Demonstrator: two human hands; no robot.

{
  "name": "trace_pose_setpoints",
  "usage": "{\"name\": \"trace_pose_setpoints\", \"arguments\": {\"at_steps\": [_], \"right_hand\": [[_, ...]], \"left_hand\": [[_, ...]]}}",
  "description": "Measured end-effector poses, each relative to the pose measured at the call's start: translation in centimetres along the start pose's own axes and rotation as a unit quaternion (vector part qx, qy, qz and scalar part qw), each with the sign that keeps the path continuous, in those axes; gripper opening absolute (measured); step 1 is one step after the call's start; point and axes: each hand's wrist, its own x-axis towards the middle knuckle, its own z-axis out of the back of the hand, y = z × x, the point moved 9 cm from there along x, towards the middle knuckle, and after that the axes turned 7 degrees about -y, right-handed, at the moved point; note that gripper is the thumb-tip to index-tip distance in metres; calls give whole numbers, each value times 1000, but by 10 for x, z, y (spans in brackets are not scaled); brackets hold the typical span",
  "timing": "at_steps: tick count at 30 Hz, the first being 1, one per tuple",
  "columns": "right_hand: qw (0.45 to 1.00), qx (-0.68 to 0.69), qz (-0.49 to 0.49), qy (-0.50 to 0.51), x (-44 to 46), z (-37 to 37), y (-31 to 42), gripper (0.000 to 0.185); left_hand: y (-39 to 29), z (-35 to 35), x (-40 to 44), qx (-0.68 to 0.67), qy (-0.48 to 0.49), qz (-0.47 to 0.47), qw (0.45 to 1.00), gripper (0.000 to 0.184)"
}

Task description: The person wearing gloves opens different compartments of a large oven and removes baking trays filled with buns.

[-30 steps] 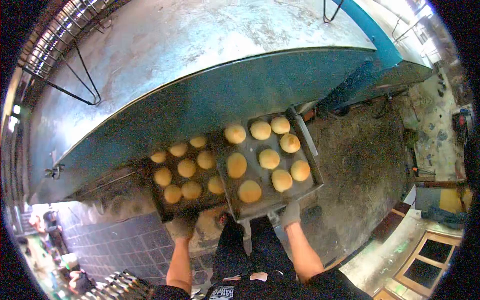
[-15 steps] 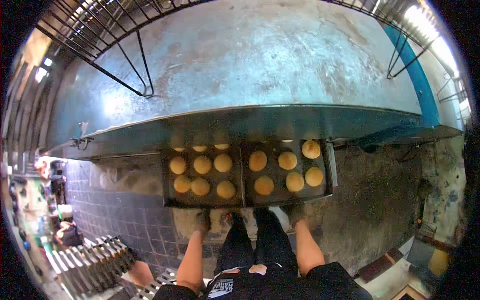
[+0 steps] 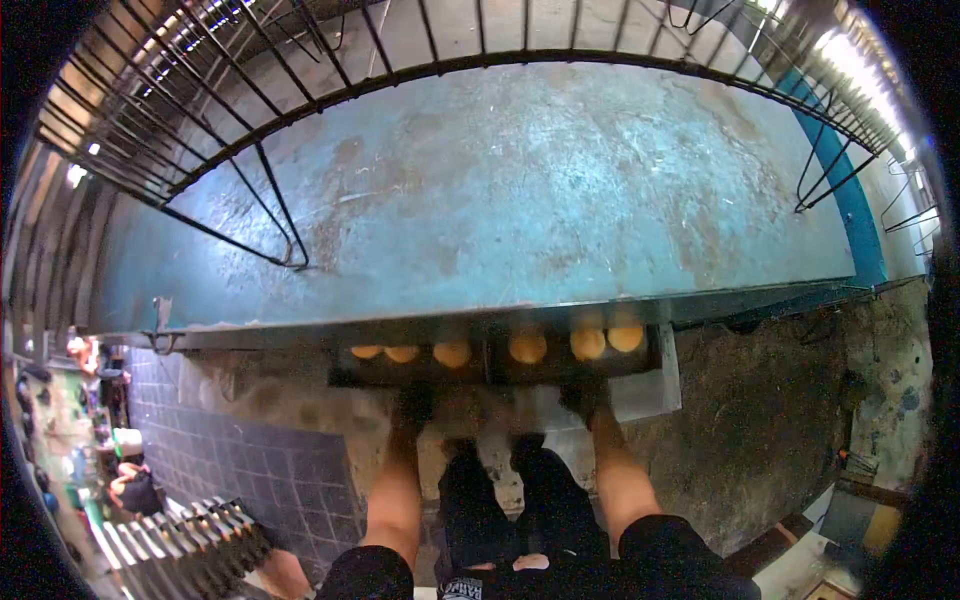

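Probably stiff, the dark rectangular metal trays [image 3: 520,377] of round golden buns [image 3: 588,343] (likely soft) sit below the blue metal casing [image 3: 600,200]; their near rims, by left hand [image 3: 412,400] and right hand [image 3: 584,395], suit gripping; finger closure unclear.

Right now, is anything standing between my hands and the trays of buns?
Nothing visible: your left hand is at the front of the left tray, your right hand at the right tray. The blue metal top hides their far ends.
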Motion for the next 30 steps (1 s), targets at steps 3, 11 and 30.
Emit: {"name": "trace_pose_setpoints", "arguments": {"at_steps": [3, 11, 30], "right_hand": [[993, -67, -96, 2, 72, 7, 18, 42], [939, -277, -187, 78, 82, 20, 92, 45], [965, -42, -91, 243, -96, -427, 483, 42]], "left_hand": [[-32, -38, 51, -16, 26, -28, 999, 55], [-79, -10, 74, -94, 90, -15, 991, 55], [-232, 332, 13, -561, 230, 259, 752, 60]]}}
